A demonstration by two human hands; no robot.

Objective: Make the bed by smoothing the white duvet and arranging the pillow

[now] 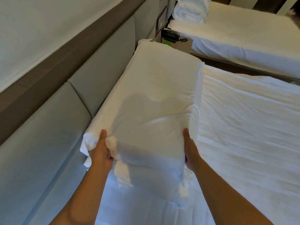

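A long white pillow (159, 95) lies along the head of the bed, beside the grey padded headboard (53, 127). My left hand (101, 151) grips its near left corner, with bunched pillowcase cloth under the thumb. At the near right corner my right hand (190, 151) clasps the pillow's edge. The near end of the pillow looks lifted a little off the bed. The white duvet (251, 127) spreads to the right, with light wrinkles across it.
A bedside table (181, 44) with a black telephone (171, 35) stands beyond the pillow's far end. A second bed (243, 34) with a folded white duvet (190, 8) lies further back. A dark gap separates the two beds.
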